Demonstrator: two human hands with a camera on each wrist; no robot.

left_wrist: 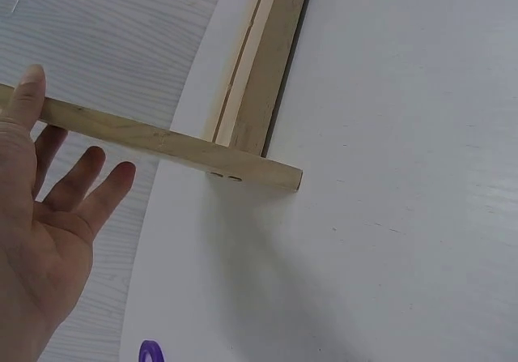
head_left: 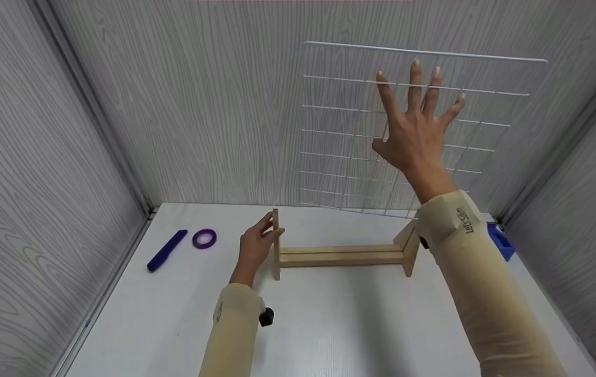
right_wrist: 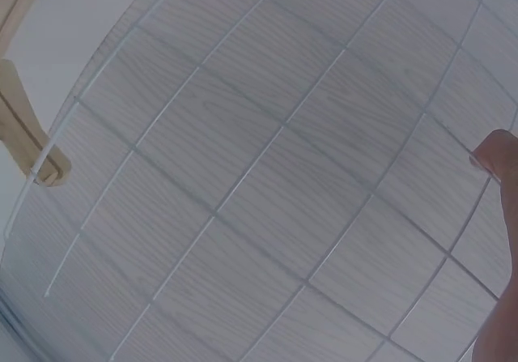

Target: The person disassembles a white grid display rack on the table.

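A white wire grid panel (head_left: 407, 131) stands upright against the grey wood-grain back wall (head_left: 198, 104), its lower edge just behind the pale wooden stand (head_left: 342, 255), a frame of two long rails between two short upright end posts that sits on the white table (head_left: 329, 324). The right hand (head_left: 415, 131) is raised well above the stand, fingers straight and spread, laid flat against the grid's upper middle; in the right wrist view one fingertip (right_wrist: 495, 153) sits on a wire crossing, so the panel lies under the open palm rather than inside any grasp. The left hand (head_left: 256, 243) is at the stand's left end post, thumb and fingers lightly pinching the post's top; the left wrist view shows the thumb (left_wrist: 24, 95) pressed on the post with the other fingers loose behind it. Left of the stand, near the table's edge, lie a dark purple marker (head_left: 167, 250) and, just beside it, a small purple tape ring (head_left: 204, 238). A blue object (head_left: 501, 241) sits right of the stand, partly hidden by the sleeve.
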